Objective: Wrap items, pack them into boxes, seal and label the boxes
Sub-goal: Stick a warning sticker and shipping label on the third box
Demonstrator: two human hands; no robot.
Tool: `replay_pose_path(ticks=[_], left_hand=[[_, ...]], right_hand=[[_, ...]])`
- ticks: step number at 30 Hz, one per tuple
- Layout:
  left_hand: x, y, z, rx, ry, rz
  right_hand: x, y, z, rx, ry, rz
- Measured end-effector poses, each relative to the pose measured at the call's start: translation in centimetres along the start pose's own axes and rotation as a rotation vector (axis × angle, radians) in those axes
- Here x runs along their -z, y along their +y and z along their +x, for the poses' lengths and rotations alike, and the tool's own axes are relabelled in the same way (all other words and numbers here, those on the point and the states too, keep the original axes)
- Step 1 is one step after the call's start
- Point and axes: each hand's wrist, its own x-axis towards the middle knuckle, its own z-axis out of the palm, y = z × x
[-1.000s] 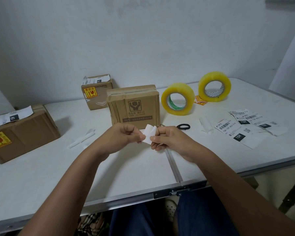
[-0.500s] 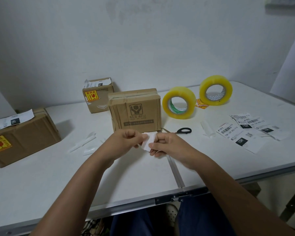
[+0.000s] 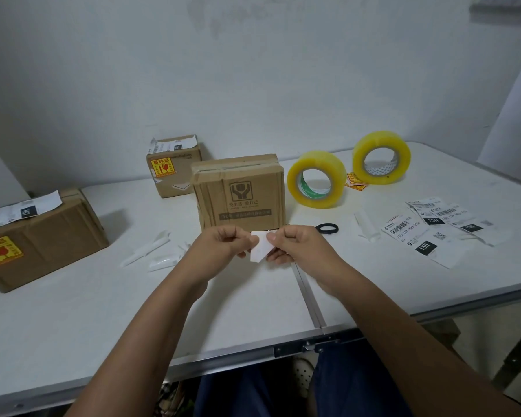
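Head view, notes.

A: Status of boxes? Large box (image 3: 39, 236) at left and small box (image 3: 175, 167) at rear both carried white shipping labels and yellow fragile stickers; judged finished. Centre box (image 3: 239, 192) was taped shut, with no label visible on it.

B: Hands? Left hand (image 3: 226, 243) and right hand (image 3: 295, 243) both pinched one white label (image 3: 260, 246), held just in front of the centre box, above the table (image 3: 73, 311). Likely peeling its backing; printed side not visible.

A: Remaining? Labelling that box, by my judgement. More labels (image 3: 427, 233) lay at right, near scissors (image 3: 327, 227) and two tape rolls (image 3: 316, 179). Backing strips (image 3: 151, 255) lay at left.
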Motion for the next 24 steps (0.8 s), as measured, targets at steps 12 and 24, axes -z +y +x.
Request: replay_pose_path(ticks=[12,24], left_hand=[[1.01,0.0,0.21,0.018,0.035,-0.075],[0.63,0.18,0.06,0.03,0.134,-0.132]], right_hand=[[-0.17,0.23,0.16,0.027,0.022,-0.04],[-0.91,-0.05,-0.09,0.05,0.085,-0.057]])
